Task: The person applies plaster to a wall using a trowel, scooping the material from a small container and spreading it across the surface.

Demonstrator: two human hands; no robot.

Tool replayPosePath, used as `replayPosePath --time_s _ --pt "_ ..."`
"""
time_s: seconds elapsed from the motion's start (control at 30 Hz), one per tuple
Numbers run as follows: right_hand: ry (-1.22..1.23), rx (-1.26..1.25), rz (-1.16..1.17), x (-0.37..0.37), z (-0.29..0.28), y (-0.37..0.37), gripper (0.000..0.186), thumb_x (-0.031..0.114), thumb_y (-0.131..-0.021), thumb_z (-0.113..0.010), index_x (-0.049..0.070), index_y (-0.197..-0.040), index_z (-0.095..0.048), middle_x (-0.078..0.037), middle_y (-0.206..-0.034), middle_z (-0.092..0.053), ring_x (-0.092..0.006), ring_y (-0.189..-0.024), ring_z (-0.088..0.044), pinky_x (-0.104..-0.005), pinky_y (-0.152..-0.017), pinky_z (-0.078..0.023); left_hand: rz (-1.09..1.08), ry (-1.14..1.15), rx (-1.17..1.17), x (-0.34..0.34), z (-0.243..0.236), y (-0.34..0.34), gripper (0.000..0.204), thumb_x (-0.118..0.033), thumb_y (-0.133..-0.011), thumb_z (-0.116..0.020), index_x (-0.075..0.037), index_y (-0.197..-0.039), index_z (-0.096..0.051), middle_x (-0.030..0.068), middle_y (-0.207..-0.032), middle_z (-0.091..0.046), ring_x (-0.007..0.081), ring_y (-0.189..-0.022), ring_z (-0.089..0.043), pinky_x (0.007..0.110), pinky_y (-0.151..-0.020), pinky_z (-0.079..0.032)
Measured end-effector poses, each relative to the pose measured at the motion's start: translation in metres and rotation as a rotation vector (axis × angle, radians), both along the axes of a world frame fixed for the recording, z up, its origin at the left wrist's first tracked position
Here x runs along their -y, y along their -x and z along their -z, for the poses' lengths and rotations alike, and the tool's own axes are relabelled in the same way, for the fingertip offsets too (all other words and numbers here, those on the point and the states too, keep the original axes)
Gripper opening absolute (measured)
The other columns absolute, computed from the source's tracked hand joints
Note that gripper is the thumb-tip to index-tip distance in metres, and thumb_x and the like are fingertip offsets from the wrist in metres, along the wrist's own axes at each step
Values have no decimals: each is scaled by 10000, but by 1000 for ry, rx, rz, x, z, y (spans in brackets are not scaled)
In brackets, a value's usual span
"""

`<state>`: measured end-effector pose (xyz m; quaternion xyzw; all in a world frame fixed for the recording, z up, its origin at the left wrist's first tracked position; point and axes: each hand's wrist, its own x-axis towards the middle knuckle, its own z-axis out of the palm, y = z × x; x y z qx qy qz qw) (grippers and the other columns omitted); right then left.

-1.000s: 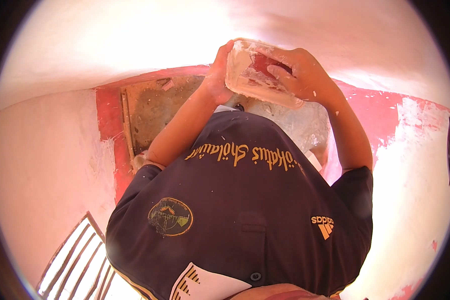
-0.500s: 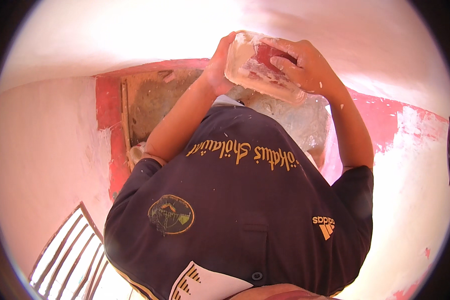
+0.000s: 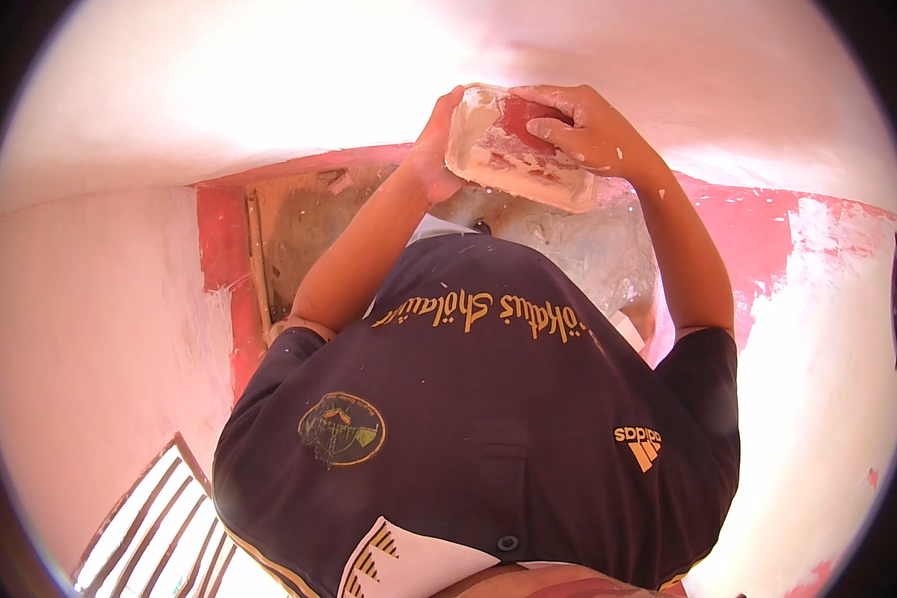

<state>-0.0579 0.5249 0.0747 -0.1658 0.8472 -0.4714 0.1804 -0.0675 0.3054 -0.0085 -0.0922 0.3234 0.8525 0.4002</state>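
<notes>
A shallow, rectangular translucent tray [image 3: 520, 183], smeared with white paste, is held up in front of my chest. My left hand [image 3: 437, 149] grips its left end, with the fingers partly hidden behind the rim. My right hand [image 3: 590, 130] is over the tray's right part, paste on its fingers, closed on a flat red piece [image 3: 528, 122] that lies against the tray's inside. White smears cover part of the red piece. Whether it is a scraper or something else I cannot make out, as the fingers cover one end.
Ahead is a pale, brightly lit wall [image 3: 269, 90] with a red band along its base. Patchy white over red shows on the right wall [image 3: 807, 259]. Below lies a stained grey floor [image 3: 558, 224]. A slatted, dark-edged white grille [image 3: 154, 523] stands at lower left.
Both hands and the tray are a little lower in view. My right hand and the red piece have shifted slightly left over the tray.
</notes>
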Motion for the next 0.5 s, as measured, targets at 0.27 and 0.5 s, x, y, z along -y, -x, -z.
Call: replayPosePath --time_s 0.27,0.5 --pt "107 76 -9 6 1 14 450 80 -905 -595 -38 -1339 -600 -124 -1134 -715 -162 -1003 -648 -318 -932 -510 -24 43 4 6 -2 1 669 -632 -1011 -365 -123 -1421 -506 80 -1397 -589 246 -1249 -590 439 -1042 -491" --pt "241 67 93 11 -1 23 437 85 -918 -609 -20 -1342 -606 -98 -1126 -705 -155 -978 -637 -301 -904 -507 -68 -22 14 28 1 -1 518 -488 -1048 -382 -109 -1364 -537 69 -1302 -635 248 -1151 -646 421 -990 -537"
